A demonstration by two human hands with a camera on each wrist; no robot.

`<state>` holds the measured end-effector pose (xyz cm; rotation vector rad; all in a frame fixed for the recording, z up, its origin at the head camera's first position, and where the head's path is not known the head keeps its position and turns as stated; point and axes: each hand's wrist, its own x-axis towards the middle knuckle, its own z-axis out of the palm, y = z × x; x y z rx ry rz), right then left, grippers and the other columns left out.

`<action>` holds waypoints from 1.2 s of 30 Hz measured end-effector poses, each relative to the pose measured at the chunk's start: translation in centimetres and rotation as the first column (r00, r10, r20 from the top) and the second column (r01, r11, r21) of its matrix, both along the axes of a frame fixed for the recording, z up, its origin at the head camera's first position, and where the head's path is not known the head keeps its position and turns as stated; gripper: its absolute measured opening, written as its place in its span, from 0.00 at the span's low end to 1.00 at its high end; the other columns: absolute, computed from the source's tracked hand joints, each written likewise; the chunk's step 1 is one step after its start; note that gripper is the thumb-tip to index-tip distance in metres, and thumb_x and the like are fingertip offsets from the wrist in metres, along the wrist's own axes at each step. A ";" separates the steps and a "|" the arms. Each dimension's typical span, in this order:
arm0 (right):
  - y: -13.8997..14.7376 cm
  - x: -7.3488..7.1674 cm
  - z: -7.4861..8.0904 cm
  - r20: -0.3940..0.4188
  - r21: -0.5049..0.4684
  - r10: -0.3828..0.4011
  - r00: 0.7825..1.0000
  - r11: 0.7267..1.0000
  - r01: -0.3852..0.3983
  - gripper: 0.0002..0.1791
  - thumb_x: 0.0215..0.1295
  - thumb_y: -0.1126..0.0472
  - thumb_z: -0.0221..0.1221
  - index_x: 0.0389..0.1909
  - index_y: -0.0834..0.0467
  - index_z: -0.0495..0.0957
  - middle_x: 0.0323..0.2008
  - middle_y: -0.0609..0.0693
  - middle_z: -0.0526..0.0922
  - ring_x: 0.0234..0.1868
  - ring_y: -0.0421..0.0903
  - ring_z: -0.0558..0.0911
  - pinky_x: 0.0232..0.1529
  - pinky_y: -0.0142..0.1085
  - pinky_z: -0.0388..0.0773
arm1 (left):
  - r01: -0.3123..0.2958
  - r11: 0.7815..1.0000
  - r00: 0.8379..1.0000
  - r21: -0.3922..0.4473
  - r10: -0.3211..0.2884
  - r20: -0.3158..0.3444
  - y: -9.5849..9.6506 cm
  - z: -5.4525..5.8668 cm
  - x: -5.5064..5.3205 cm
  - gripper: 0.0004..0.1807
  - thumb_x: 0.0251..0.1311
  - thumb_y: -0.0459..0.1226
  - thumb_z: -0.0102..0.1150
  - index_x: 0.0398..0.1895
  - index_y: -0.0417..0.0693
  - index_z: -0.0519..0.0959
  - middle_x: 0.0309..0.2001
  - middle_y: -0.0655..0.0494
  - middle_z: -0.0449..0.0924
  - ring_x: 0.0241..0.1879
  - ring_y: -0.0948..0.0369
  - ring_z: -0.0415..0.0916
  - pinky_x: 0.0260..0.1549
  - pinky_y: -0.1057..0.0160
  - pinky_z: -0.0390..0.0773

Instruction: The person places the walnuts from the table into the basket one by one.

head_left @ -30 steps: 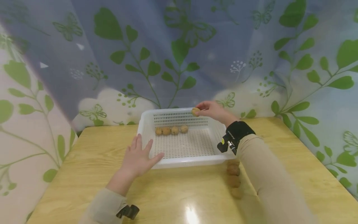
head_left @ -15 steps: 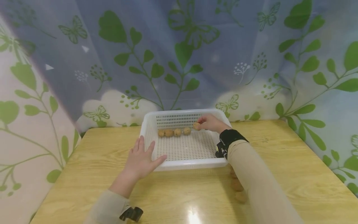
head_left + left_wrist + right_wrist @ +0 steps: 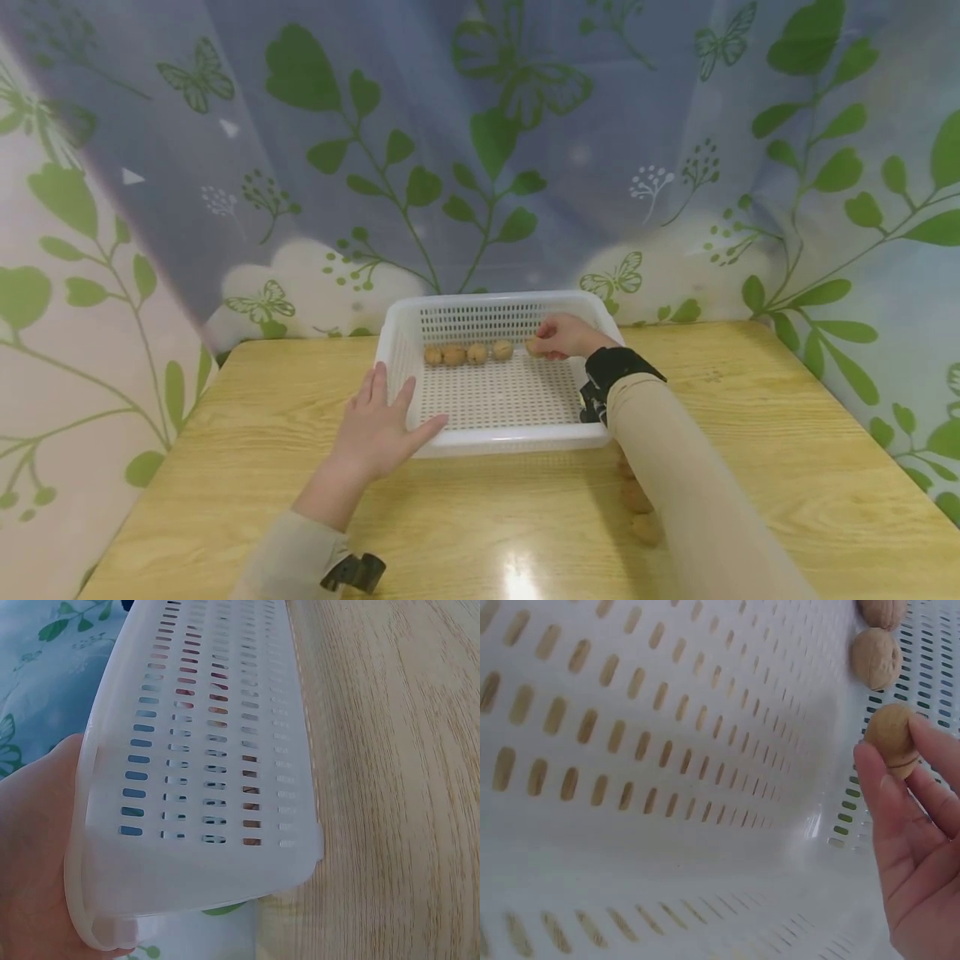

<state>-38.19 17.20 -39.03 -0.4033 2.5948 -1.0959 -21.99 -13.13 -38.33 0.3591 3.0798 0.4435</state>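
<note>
While the right hand (image 3: 568, 336) pinches a round, tan-shelled walnut (image 3: 890, 735) inside the white, slotted plastic basket (image 3: 517, 437), a low, gentle release looks best — in line with the row of four brown walnuts (image 3: 477, 354), without nudging its nearest one. The left hand (image 3: 375, 433), fingers spread, rests on the left rim, likely steadying it. Close behind the row stands the far wall; open floor lies on its near side — but the right sleeve (image 3: 693, 467) crosses the near-right rim.
</note>
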 end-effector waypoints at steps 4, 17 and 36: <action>0.0 -0.5 -0.5 0.016 -0.023 -0.030 0.999 0.999 0.030 0.18 0.61 0.67 0.57 0.49 0.74 0.70 0.43 0.66 0.78 0.35 0.51 0.81 0.37 0.38 0.79 | 0.000 1.000 1.000 0.003 0.000 -0.008 0.0 0.0 0.0 0.51 0.56 0.72 0.32 0.71 0.43 0.56 0.71 0.31 0.32 0.69 0.38 0.33 0.61 0.36 0.47; -0.2 -0.6 -0.5 0.044 0.017 0.031 0.999 0.999 -0.032 0.20 0.63 0.69 0.55 0.55 0.73 0.69 0.51 0.66 0.74 0.47 0.55 0.77 0.46 0.41 0.76 | 0.001 1.000 1.000 -0.009 -0.001 -0.019 0.0 0.1 0.0 0.50 0.57 0.71 0.34 0.70 0.43 0.57 0.70 0.31 0.34 0.69 0.38 0.35 0.61 0.37 0.48; 2.2 -2.7 0.4 0.007 0.019 0.095 0.995 0.995 -0.095 0.25 0.64 0.62 0.57 0.59 0.68 0.67 0.56 0.63 0.72 0.53 0.56 0.74 0.49 0.43 0.74 | -0.010 1.000 1.000 -0.021 0.011 0.012 -0.2 0.5 0.1 0.49 0.57 0.70 0.34 0.71 0.45 0.56 0.71 0.32 0.33 0.69 0.39 0.34 0.61 0.37 0.47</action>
